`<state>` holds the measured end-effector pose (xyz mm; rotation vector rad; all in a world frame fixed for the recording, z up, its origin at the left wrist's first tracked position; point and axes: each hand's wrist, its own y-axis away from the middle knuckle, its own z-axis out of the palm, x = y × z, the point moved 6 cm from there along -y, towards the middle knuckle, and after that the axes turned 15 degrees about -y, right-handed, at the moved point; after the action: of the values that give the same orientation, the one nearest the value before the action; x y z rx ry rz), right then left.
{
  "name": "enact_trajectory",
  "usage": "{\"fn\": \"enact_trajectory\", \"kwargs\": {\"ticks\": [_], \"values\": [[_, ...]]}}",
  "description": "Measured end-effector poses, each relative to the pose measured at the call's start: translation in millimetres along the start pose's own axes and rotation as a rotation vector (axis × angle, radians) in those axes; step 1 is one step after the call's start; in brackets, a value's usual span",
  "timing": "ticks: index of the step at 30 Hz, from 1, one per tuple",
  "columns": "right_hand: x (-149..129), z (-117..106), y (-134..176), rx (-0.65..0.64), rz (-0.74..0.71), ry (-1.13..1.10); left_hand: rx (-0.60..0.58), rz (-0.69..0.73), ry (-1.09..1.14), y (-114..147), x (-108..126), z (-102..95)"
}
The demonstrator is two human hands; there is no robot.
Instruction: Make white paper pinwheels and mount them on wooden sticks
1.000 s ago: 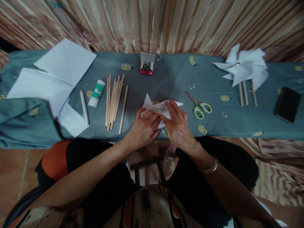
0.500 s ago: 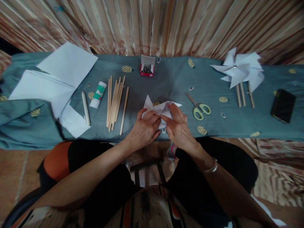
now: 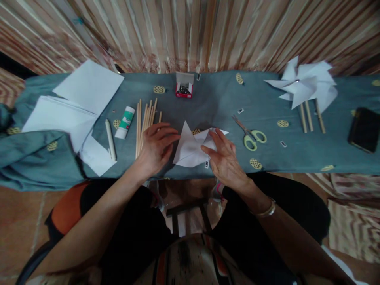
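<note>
A folded white paper pinwheel point(image 3: 189, 151) lies near the table's front edge, its pointed corners standing up at the left and the back right. My right hand point(image 3: 223, 156) grips its right side, with a folded flap between thumb and fingers. To the left, my left hand point(image 3: 156, 148) is off the paper, fingers stretched out and apart, with nothing in it. It partly covers the wooden sticks point(image 3: 139, 126) lying in a bunch there. Green-handled scissors point(image 3: 251, 136) rest to the right of the pinwheel.
A glue stick point(image 3: 125, 122) and a white pen point(image 3: 110, 139) lie left of the sticks, beside white paper sheets point(image 3: 89, 85). An opened red box of small metal pieces point(image 3: 184, 89) stands at the back. Finished pinwheels on sticks point(image 3: 308, 85) and a dark phone point(image 3: 364, 130) are at right.
My left hand has let go of the paper and moved left towards the sticks. The paper's left part is now uncovered. My right hand stays on the pinwheel; the view has shifted slightly.
</note>
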<state>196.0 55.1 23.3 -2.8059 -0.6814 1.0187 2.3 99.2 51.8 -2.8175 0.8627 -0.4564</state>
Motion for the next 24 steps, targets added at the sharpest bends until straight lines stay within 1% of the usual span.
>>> {"fn": "enact_trajectory", "kwargs": {"ticks": [2, 4, 10, 14, 19, 22, 24], "values": [[1, 0, 0, -0.008, -0.008, -0.001, -0.002, 0.004, -0.010, 3, -10, 0.5], [1, 0, 1, -0.018, -0.017, 0.000, -0.015, 0.017, -0.012, 8, -12, 3.9], [3, 1, 2, -0.027, -0.004, -0.022, -0.045, 0.041, 0.078, 14, -3, 9.6], [1, 0, 2, -0.020, -0.020, -0.006, -0.042, 0.037, 0.176, 11, -5, 9.1], [-1, -1, 2, -0.018, -0.025, 0.017, -0.005, -0.040, 0.321, 2, -11, 11.3], [-1, -1, 2, -0.029, -0.023, 0.016, -0.011, -0.080, 0.396, -5, -8, 16.8], [-1, -1, 2, -0.043, -0.021, 0.003, -0.020, -0.096, 0.406, -10, -4, 21.1]]}}
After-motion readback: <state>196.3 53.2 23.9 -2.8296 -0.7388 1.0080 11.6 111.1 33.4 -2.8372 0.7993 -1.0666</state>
